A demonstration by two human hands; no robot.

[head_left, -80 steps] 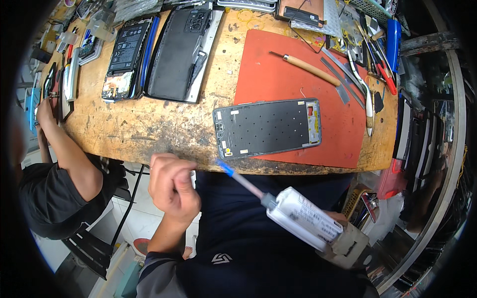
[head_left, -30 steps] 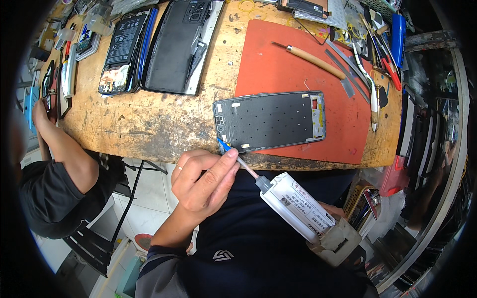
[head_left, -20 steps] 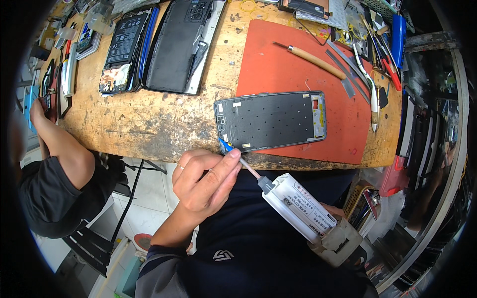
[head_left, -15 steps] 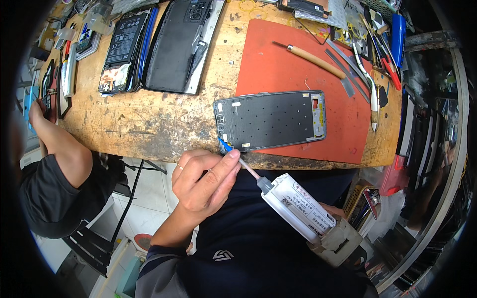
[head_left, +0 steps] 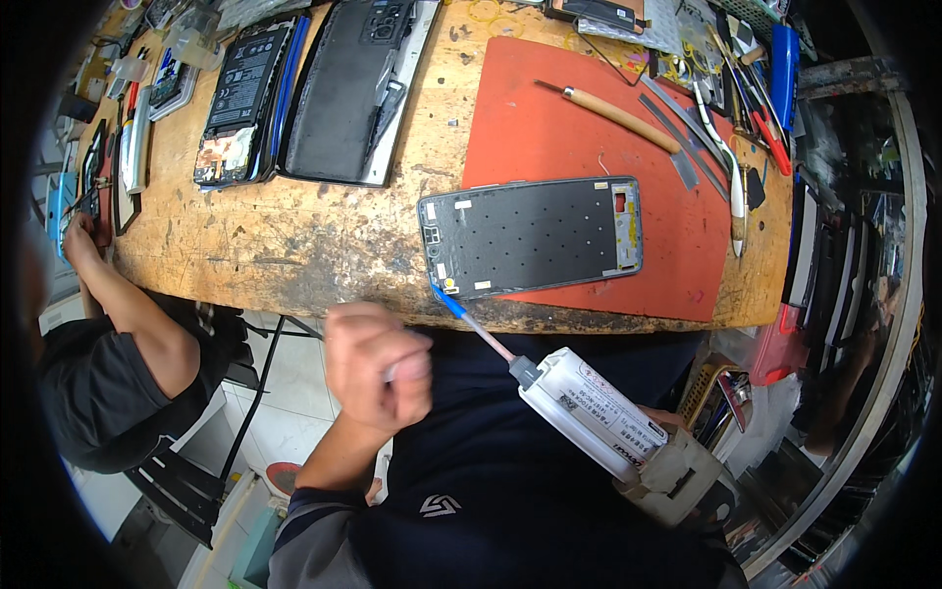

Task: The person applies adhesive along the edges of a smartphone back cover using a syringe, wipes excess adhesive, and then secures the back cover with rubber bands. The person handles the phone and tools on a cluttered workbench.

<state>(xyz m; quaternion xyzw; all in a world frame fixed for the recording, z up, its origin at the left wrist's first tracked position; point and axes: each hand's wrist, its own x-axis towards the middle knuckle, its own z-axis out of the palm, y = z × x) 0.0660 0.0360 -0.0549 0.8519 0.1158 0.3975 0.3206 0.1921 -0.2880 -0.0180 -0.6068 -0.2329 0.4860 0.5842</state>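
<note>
My right hand [head_left: 663,416] is mostly hidden behind a glue dispensing gun [head_left: 677,483] and holds it. The gun carries a white twin cartridge [head_left: 595,412] with a long thin mixing nozzle [head_left: 488,340]. The nozzle's blue tip [head_left: 449,301] meets the lower left corner of a black phone frame [head_left: 535,236], by a small yellow spot. The frame lies flat, partly on a red mat and overhanging it on the left. My left hand [head_left: 378,368], blurred by motion, is curled into a loose fist below the table edge, apart from the nozzle, with nothing seen in it.
On the red mat [head_left: 549,118] lie a wooden-handled tool [head_left: 623,120] and thin metal strips [head_left: 667,137]. An opened phone [head_left: 245,98] and a dark phone back panel [head_left: 343,98] sit at the back left. Another person's arm [head_left: 147,304] reaches the table's left end.
My left hand has let go of the nozzle and moved left and down, its fingers curling. The nozzle tip sits slightly lower at the frame's corner. The other person's arm has shifted.
</note>
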